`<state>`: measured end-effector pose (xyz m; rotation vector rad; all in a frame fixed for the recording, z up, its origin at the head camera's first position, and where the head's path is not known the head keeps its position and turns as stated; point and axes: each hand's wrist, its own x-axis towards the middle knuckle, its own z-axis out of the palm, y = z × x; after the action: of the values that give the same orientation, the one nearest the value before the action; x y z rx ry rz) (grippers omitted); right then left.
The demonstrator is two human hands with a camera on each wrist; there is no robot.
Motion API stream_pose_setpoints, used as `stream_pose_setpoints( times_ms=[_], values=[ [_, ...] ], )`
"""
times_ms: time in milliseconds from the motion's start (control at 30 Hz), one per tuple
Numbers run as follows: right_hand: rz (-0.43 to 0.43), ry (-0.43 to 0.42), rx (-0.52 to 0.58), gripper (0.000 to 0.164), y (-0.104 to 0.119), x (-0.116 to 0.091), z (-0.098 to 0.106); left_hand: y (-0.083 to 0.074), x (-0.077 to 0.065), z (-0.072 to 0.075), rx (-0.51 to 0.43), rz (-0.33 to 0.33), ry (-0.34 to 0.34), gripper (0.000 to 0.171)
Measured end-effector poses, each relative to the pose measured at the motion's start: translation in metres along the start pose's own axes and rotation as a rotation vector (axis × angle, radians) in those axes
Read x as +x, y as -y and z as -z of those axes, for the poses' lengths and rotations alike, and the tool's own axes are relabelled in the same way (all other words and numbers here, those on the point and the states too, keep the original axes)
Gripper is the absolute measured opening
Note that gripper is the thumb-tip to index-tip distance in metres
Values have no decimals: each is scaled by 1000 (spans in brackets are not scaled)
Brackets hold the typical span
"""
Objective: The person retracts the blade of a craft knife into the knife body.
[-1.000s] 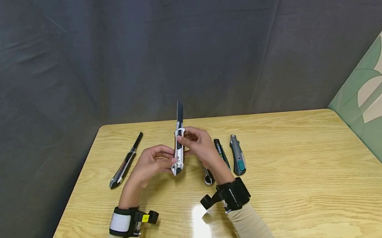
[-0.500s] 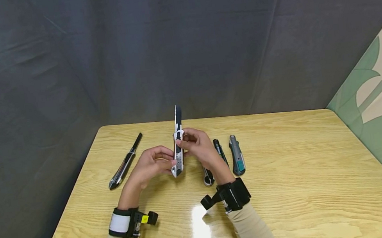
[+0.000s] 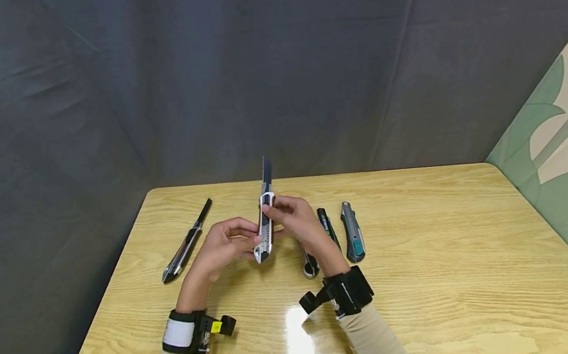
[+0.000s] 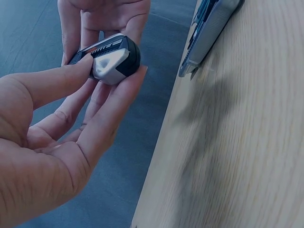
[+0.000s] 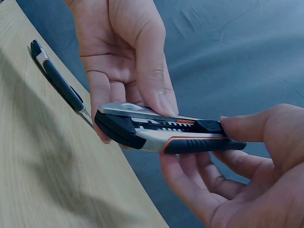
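Note:
Both hands hold a utility knife [image 3: 265, 226] up above the table, its dark blade [image 3: 266, 173] extended and pointing away. Its body is silver and black with orange trim, plain in the right wrist view. My left hand [image 3: 226, 245] pinches the butt end between thumb and fingers. Higher up, near the blade end, my right hand [image 3: 294, 219] grips the body, with the thumb [image 5: 247, 127] right at the black slider [image 5: 208, 126]. In the left wrist view the knife's silver and black butt [image 4: 114, 64] faces the camera.
A second utility knife [image 3: 182, 253] with its blade out lies at the left of the wooden table [image 3: 455, 251]. Right of the hands lie a grey and teal cutter [image 3: 353, 232], a black cutter [image 3: 328, 227] and another [image 3: 310, 264] partly hidden by the right hand. A dark curtain [image 3: 272, 73] hangs behind.
The held utility knife has tilted slightly, and its blade tip sits a little lower than a second ago. Both hands keep their hold; the other cutters have stayed in place.

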<state>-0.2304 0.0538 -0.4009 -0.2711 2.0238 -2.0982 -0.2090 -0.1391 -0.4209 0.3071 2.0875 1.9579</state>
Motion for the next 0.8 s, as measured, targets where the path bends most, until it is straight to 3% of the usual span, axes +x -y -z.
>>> stream_pose_setpoints(
  times_ms=[300, 567, 800],
  values=[
    [-13, 66, -12, 32, 2, -1, 2, -2, -1, 0, -5, 7, 4, 26],
    [-11, 76, -1, 26, 7, -3, 0, -5, -2, -1, -16, 11, -16, 25],
    [-14, 93, -20, 31, 3, -1, 1, -3, -1, 0, -34, 25, -25, 25]
  ],
)
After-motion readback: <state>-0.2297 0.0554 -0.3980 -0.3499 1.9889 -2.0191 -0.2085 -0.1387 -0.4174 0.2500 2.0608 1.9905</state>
